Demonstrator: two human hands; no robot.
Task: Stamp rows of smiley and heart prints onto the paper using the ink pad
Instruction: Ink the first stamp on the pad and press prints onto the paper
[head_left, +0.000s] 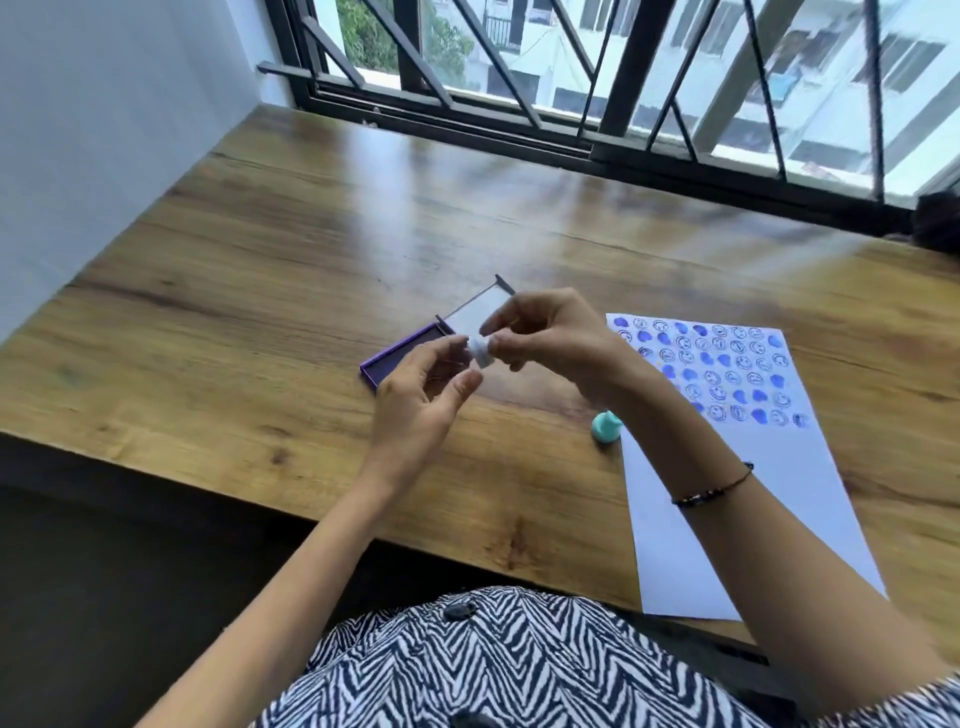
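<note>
A white sheet of paper (727, 519) lies at the right on the wooden table (260, 312); its top part carries several rows of blue smiley and heart prints (711, 369). A purple ink pad (387, 358) lies open at the centre, its clear lid (478, 312) tilted up behind my hands. Above the pad I hold a small white stamp (480, 353): my right hand (550, 343) pinches it from the right, my left hand (421, 400) touches it with fingertips from the left. A teal stamp (607, 427) stands at the paper's left edge, under my right forearm.
A barred window (597, 78) runs along the table's far edge. A white wall (104, 130) closes the left side. A dark object (937, 223) sits at the far right edge. The table's near edge crosses just in front of my patterned clothing (493, 665).
</note>
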